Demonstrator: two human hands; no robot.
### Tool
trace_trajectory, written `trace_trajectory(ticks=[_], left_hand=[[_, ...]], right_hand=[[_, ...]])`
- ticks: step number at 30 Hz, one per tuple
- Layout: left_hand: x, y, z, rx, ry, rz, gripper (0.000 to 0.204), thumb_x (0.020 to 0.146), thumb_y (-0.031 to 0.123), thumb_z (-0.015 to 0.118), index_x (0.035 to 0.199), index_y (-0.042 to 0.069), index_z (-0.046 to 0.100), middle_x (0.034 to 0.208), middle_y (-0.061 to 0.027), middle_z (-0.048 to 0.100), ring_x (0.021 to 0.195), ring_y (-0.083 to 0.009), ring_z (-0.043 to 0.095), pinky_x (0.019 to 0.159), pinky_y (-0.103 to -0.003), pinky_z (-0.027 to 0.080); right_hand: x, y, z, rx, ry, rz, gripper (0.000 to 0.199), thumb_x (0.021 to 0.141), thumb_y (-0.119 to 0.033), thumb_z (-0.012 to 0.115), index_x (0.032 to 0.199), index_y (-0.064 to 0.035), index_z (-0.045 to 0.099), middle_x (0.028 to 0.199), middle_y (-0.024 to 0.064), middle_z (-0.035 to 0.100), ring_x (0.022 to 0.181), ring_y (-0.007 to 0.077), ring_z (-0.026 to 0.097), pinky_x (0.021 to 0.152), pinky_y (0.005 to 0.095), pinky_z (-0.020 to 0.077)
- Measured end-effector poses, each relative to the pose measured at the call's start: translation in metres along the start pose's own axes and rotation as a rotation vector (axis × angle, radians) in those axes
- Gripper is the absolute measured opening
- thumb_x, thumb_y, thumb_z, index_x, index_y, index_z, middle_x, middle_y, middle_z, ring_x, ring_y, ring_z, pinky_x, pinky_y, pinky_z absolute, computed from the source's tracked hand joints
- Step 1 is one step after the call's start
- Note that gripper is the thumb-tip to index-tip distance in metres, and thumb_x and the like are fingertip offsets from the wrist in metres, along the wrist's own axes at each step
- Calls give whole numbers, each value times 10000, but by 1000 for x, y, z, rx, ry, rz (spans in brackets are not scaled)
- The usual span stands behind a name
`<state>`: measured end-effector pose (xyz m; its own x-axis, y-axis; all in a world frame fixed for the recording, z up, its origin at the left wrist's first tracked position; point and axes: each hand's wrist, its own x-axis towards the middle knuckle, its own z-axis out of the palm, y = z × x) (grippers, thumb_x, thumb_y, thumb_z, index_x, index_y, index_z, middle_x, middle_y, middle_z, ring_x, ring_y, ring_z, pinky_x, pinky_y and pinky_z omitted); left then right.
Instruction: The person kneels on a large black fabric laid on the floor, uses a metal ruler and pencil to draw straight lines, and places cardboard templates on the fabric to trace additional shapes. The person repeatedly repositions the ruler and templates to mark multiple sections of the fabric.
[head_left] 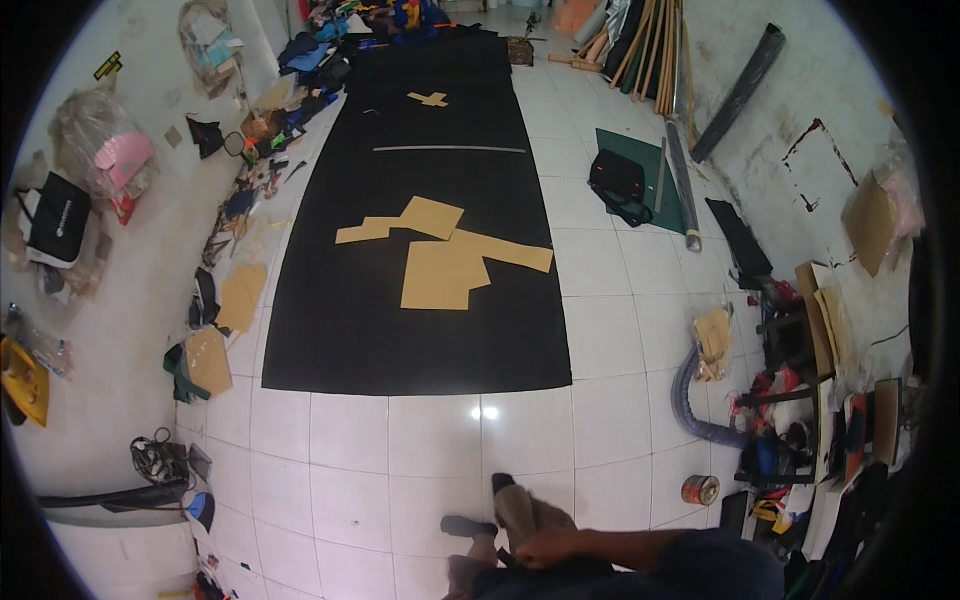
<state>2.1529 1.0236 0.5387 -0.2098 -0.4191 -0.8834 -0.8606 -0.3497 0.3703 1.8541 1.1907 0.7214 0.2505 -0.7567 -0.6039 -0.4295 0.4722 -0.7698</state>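
Fingers of the right hand (545, 548) are curling around something dark down by the knees; can't tell what. Left hand isn't showing; I'd be keeping that grip low while facing the black fabric (420, 230) on the floor.

free: white tiled floor (400, 450) ahead | blocked: black fabric (420, 320) beyond, clutter probably lining both walls

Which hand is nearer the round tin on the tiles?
Right. The right hand lies left of the tin, lower down, apart from it; the left hand is not in view.
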Motion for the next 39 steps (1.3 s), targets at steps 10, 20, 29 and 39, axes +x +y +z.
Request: trace_trajectory(ticks=[10,20,29,39], left_hand=[[178,-58,16,258,-348,8,333,1031,328,604,1190,38,644,1097,-144,689,936,-231,648,877,-359,514],[623,89,-81,388,110,768,250,1025,283,600,1110,52,641,974,-77,653,853,-194,623,806,-353,529],[784,222,-150,-106,550,419,579,880,426,725,1326,99,554,1143,-111,589,1100,-272,528,828,-469,529],[836,279,-154,-716,425,478,327,886,240,709,1125,27,646,1048,-94,672,902,-171,626,769,-342,539]], right_hand=[[177,93,128,192,-282,-250,288,957,-334,598,1070,-73,646,977,153,714,964,364,689,821,451,529],[425,501,-72,-280,862,550,368,924,-113,541,1280,-100,632,1345,138,607,1174,306,635,926,458,566],[391,678,-109,-733,1097,751,499,898,-114,640,1391,-56,583,1445,161,581,1198,349,660,951,436,586],[372,648,-117,-700,1029,633,462,848,-111,640,1308,-64,643,1315,151,640,1078,326,706,860,409,604]])
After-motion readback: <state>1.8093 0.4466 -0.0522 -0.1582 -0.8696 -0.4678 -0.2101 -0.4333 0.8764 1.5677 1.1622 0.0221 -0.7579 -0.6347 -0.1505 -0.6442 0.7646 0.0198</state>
